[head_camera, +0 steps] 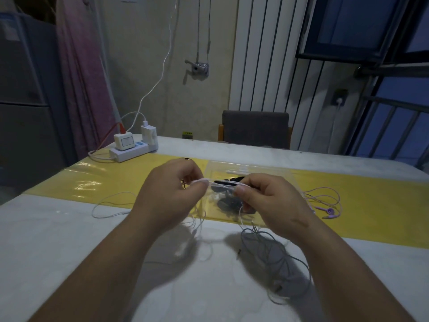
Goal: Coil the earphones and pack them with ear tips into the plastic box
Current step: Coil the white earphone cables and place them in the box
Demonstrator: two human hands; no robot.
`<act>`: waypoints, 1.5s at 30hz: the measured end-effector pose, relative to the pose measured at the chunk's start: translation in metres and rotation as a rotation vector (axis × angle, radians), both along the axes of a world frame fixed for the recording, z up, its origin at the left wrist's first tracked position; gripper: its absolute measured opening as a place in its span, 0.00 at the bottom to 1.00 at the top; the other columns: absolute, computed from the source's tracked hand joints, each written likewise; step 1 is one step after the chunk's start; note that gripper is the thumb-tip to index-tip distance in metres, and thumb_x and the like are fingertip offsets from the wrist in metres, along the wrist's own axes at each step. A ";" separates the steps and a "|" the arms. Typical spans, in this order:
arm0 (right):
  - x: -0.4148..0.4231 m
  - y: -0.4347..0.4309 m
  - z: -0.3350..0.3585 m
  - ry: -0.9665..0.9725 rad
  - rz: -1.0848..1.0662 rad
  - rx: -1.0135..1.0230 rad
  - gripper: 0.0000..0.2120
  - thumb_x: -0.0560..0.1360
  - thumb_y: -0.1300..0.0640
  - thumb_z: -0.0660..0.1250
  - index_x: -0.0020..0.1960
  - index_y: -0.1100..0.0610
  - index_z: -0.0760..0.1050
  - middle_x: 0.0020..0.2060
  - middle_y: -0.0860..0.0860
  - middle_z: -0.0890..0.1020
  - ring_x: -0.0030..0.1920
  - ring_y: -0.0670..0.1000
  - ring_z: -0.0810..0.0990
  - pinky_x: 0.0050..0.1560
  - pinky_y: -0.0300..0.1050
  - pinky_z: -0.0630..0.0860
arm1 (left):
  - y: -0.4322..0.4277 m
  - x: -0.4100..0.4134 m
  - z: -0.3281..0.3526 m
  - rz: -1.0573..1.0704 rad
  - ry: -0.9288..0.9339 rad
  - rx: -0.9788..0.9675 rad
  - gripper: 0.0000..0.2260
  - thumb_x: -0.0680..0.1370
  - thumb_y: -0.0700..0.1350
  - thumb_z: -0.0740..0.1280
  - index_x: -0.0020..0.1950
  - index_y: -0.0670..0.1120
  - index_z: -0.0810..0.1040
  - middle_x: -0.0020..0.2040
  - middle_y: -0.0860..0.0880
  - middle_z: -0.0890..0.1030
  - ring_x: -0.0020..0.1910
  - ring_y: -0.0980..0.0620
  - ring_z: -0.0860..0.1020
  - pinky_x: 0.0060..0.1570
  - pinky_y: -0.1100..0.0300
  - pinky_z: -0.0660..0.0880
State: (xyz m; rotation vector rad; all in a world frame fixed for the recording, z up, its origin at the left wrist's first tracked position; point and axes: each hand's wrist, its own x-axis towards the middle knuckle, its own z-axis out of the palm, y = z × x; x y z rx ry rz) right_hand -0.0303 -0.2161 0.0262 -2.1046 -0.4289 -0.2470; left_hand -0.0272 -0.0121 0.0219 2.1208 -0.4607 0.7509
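My left hand (171,191) and my right hand (264,201) are raised above the table, each pinching the white earphone cable (218,183), which runs in several taut strands between them. More of that cable trails loose to the left and below the hands. Behind the hands lies the clear plastic box (250,173), open, with dark ear tips (228,202) inside. A grey earphone cable (278,261) lies tangled on the table near me. Purple earphones (327,211) rest at the right on the yellow strip.
A white power strip (130,151) with chargers and cords sits at the table's far left corner. A yellow strip (92,182) crosses the white table (69,252). A grey chair (255,129) stands behind the far edge.
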 end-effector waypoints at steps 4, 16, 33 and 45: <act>0.000 -0.005 0.003 -0.021 -0.055 -0.069 0.09 0.77 0.55 0.67 0.38 0.49 0.79 0.29 0.43 0.81 0.31 0.43 0.77 0.37 0.41 0.71 | 0.002 0.001 0.002 0.149 -0.046 -0.161 0.06 0.69 0.48 0.67 0.35 0.47 0.78 0.33 0.50 0.79 0.36 0.55 0.75 0.37 0.57 0.71; -0.001 -0.004 0.007 0.032 0.005 0.298 0.13 0.80 0.58 0.61 0.39 0.56 0.77 0.31 0.51 0.80 0.24 0.41 0.68 0.27 0.33 0.62 | 0.005 -0.003 0.007 -0.029 0.150 -0.288 0.05 0.66 0.47 0.69 0.35 0.46 0.79 0.31 0.48 0.80 0.34 0.47 0.77 0.37 0.51 0.73; -0.004 0.007 0.001 0.103 0.073 0.101 0.11 0.79 0.53 0.65 0.42 0.56 0.81 0.25 0.44 0.75 0.25 0.40 0.69 0.29 0.34 0.63 | -0.003 -0.002 -0.001 -0.063 0.083 0.188 0.26 0.64 0.68 0.66 0.61 0.64 0.75 0.60 0.61 0.73 0.63 0.56 0.71 0.62 0.47 0.71; -0.006 0.008 0.002 0.142 0.127 0.141 0.12 0.79 0.58 0.65 0.38 0.55 0.80 0.27 0.50 0.76 0.25 0.41 0.70 0.29 0.32 0.64 | -0.006 0.004 -0.003 -0.110 0.004 0.205 0.15 0.72 0.60 0.62 0.44 0.52 0.83 0.47 0.57 0.83 0.52 0.56 0.76 0.53 0.49 0.72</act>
